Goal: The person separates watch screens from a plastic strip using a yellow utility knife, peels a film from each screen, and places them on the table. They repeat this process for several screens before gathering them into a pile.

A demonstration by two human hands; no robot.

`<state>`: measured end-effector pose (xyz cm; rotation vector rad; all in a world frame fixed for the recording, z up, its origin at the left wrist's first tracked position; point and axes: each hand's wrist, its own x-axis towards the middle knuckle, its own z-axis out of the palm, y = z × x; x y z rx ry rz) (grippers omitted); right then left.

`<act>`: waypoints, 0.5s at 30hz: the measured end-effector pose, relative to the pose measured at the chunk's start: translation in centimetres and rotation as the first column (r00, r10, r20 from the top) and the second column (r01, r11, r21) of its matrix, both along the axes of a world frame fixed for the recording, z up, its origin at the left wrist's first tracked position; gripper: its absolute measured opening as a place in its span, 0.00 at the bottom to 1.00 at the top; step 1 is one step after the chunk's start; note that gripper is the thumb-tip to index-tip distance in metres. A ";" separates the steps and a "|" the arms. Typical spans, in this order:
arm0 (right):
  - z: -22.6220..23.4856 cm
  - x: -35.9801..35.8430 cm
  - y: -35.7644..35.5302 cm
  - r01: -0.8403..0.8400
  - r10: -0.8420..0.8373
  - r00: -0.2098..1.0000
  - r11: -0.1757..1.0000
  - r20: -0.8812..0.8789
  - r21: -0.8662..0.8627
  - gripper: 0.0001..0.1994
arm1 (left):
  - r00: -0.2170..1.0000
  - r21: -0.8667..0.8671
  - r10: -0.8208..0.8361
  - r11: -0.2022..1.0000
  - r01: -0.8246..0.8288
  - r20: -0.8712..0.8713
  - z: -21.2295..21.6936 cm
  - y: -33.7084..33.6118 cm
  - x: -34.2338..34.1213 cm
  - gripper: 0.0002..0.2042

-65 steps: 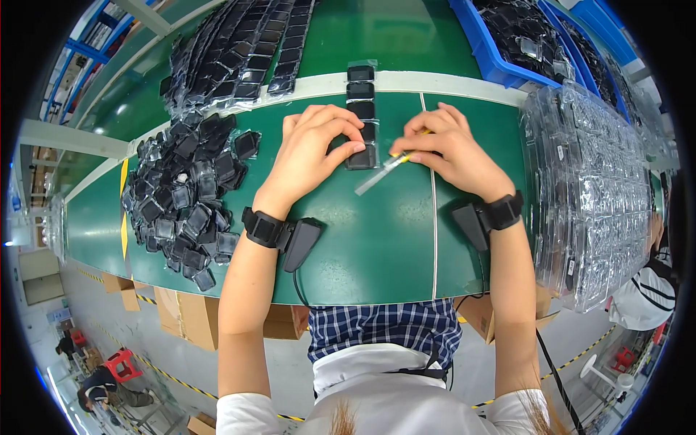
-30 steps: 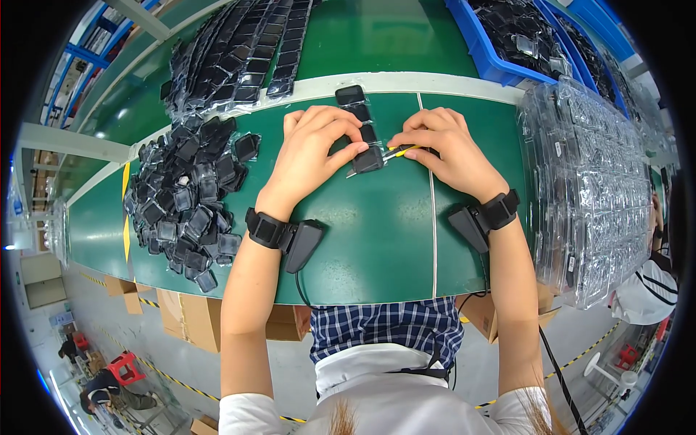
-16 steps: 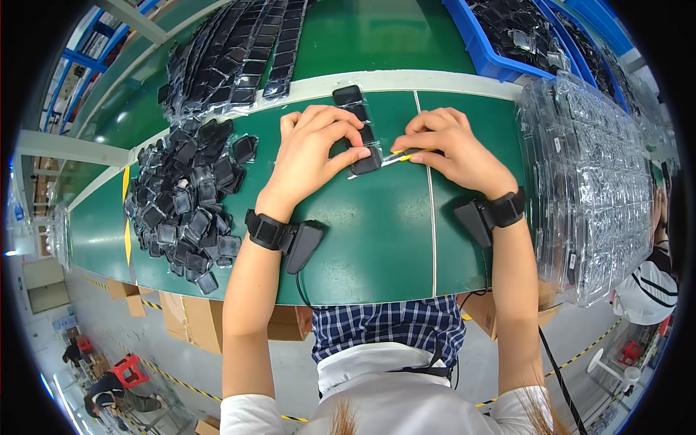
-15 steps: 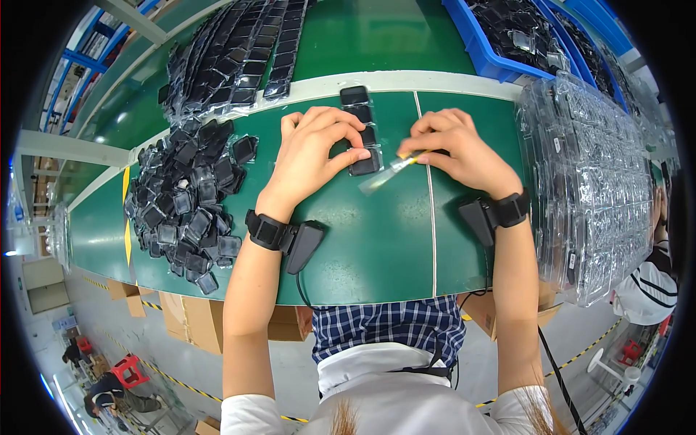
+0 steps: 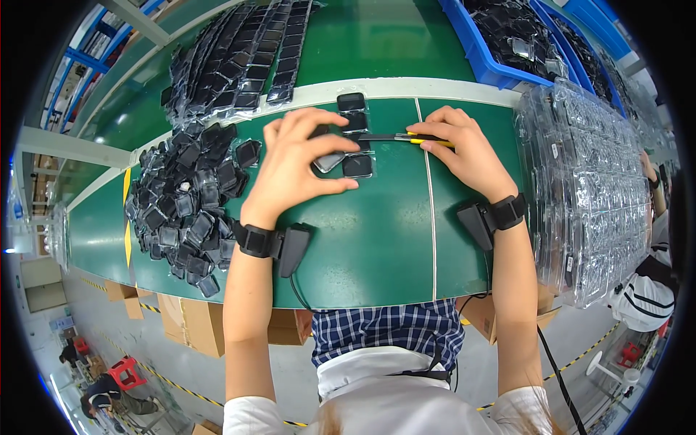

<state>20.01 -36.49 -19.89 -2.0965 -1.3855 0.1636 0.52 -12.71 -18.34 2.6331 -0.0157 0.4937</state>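
Note:
My right hand (image 5: 462, 148) grips black-and-yellow tweezers (image 5: 415, 138), whose dark tip points left. The tip reaches a short column of black, round-cornered square pieces (image 5: 357, 167) with clear film around them. Left of that column, my left hand (image 5: 293, 159) is open, thumb and fingers apart, the index fingertip beside the tweezers' tip. Under its curved fingers another square piece (image 5: 328, 162) lies tilted, partly hidden. Whether the fingers touch it, I cannot tell.
A heap of similar pieces (image 5: 192, 199) lies at the left, with long strips of them (image 5: 250, 61) behind. Far right stand blue bins (image 5: 482, 61) of dark pieces and stacked clear plastic trays (image 5: 598, 196). Cardboard boxes (image 5: 190, 322) sit below the table edge.
The clear film at the tweezers' tip is gone, and the tweezers now lie level, pointing left. My left hand has shifted left and spread its fingers; a tilted piece now shows beneath it.

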 end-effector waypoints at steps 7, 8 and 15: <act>0.4 -0.7 0.2 -0.089 0.089 0.996 0.996 0.015 -0.016 0.15 | 0.994 -0.088 -0.083 0.992 0.090 0.077 -0.9 -1.2 1.1 0.10; 0.3 -0.7 0.2 -0.108 0.109 0.994 0.994 0.014 -0.023 0.15 | 0.995 -0.093 -0.046 0.994 0.054 0.083 -1.5 -1.2 1.3 0.09; 0.4 -1.1 0.5 -0.144 0.144 0.990 0.990 0.006 -0.012 0.13 | 0.997 -0.067 0.056 0.996 -0.053 0.047 -2.3 -0.8 2.2 0.06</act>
